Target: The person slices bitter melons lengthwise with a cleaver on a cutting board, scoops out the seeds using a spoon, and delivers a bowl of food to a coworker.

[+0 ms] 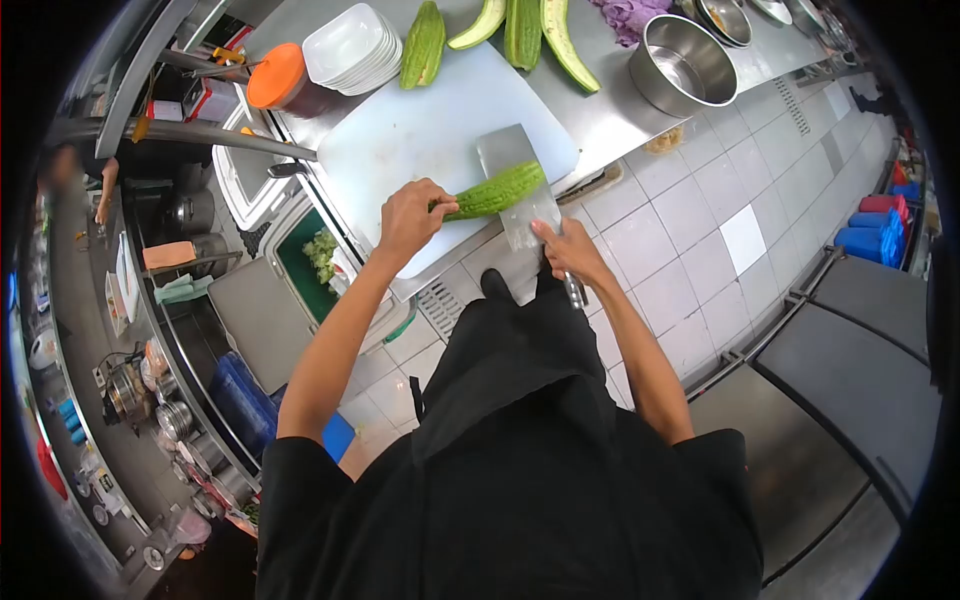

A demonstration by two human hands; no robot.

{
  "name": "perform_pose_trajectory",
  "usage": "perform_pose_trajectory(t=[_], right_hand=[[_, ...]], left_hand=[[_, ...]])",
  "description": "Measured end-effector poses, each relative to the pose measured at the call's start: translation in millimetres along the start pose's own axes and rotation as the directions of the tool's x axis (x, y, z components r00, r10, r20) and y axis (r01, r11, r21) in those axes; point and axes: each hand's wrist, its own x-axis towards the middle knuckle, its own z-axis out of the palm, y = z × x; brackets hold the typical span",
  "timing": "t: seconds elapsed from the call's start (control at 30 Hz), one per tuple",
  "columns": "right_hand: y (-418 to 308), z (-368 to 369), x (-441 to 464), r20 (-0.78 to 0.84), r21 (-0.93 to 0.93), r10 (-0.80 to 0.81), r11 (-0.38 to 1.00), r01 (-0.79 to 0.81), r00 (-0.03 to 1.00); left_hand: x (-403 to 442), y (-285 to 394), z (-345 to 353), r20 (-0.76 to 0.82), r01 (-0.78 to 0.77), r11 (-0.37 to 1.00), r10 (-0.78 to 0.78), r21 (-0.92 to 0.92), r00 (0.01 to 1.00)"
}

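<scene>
My left hand [413, 215] pinches one end of a bumpy green bitter melon [497, 192], held above the near right part of the white cutting board [400, 138]. In my right hand [572, 249] is a cleaver [521, 226], its wide blade lying beneath the melon's far end. The cleaver's handle points down toward my body. At the board's far edge, another bitter melon [423, 48] lies near several pieces, among them a lengthwise-cut piece [568, 48] with its pale inside showing.
Stacked white dishes [352, 48] and an orange-lidded container [279, 78] stand at the board's back left. A steel pot [684, 66] is at the counter's right. Below left sits an open cooler [303, 262] with green scraps. Another person's arm [106, 190] shows far left.
</scene>
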Motion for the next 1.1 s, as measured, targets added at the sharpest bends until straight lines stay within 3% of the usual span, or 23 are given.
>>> perform_pose_trajectory(t=[0.2,0.27,0.4,0.5,0.6,0.7,0.77,0.9,0.97,1.1], right_hand=[[10.1,22.0,1.1,-0.097,-0.062,0.018,0.998,-0.024,0.995],[4.4,36.5,8.2,-0.107,0.0,-0.07,0.998,0.07,0.992],[8.4,39.2,3.9,-0.104,-0.018,-0.092,0.996,0.09,0.99],[14.3,40.5,-9.3,-0.102,-0.062,0.01,0.998,-0.016,0.995],[14.5,48.9,0.9,-0.095,-0.085,-0.018,0.996,0.01,0.995],[11.2,65.2,27.2,-0.132,0.002,-0.144,0.989,0.146,0.981],[11.2,55.4,29.9,-0.146,-0.11,-0.107,0.99,0.092,0.984],[-15.0,37.3,23.8,-0.065,-0.153,-0.084,0.986,0.073,0.994],[-15.1,35.5,25.9,-0.099,-0.187,-0.074,0.981,0.055,0.992],[-8.0,33.7,30.9,-0.07,-0.192,-0.077,0.98,0.062,0.995]], left_hand=[[-3.1,0.2,3.1,-0.009,0.002,1.0,-0.002,0.022,1.0],[2.0,-2.2,-0.3,-0.022,0.025,0.998,-0.023,0.064,0.999],[2.3,-2.0,-6.7,-0.021,0.043,0.996,-0.042,0.084,0.999],[-8.4,-4.7,-5.1,-0.01,0.03,0.996,-0.029,0.08,1.0],[-7.6,-7.5,1.2,-0.059,-0.004,0.999,0.007,0.038,0.998],[5.5,-13.0,-7.7,-0.085,0.003,0.996,0.004,0.088,0.996],[1.8,-15.0,-15.8,-0.006,0.012,1.0,-0.012,-0.007,1.0],[-20.5,-45.1,-22.3,-0.085,0.015,0.999,-0.02,-0.052,0.996],[-35.8,-52.0,-20.1,-0.168,-0.069,0.989,0.047,-0.13,0.985],[-37.7,-49.5,-17.2,-0.165,-0.04,0.996,0.026,-0.081,0.986]])
